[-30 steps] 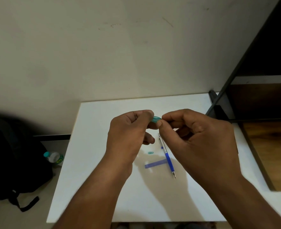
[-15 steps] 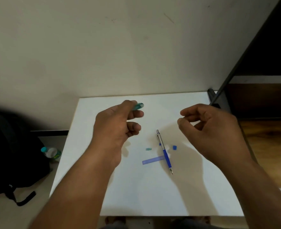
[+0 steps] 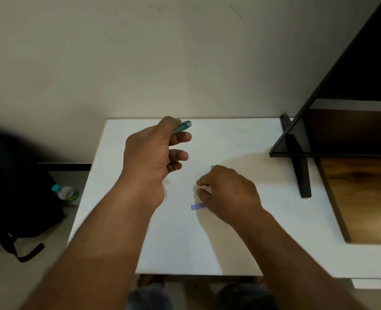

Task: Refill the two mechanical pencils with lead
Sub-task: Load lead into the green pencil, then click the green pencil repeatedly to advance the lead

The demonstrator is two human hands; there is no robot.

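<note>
My left hand [image 3: 149, 157] is raised over the back of the white table [image 3: 241, 135] and grips a teal mechanical pencil [image 3: 182, 126], whose end sticks out past the fingers. My right hand [image 3: 227, 193] is down on the table with its fingers curled. It covers most of the blue mechanical pencil, of which only the metal end [image 3: 212, 167] shows. One end of a flat purple lead case [image 3: 197, 206] pokes out from under this hand. Whether the fingertips pinch anything is hidden.
A black stand leg [image 3: 301, 171] and a dark frame rise at the table's right side, with a wooden surface [image 3: 364, 198] beyond. On the floor at the left are a black bag [image 3: 10, 198] and a bottle [image 3: 67, 194]. The wall is directly behind the table.
My hands came apart from the teal pencil's end. The left kept the pencil and stayed up. The right dropped to the table over the blue pencil and the small loose parts.
</note>
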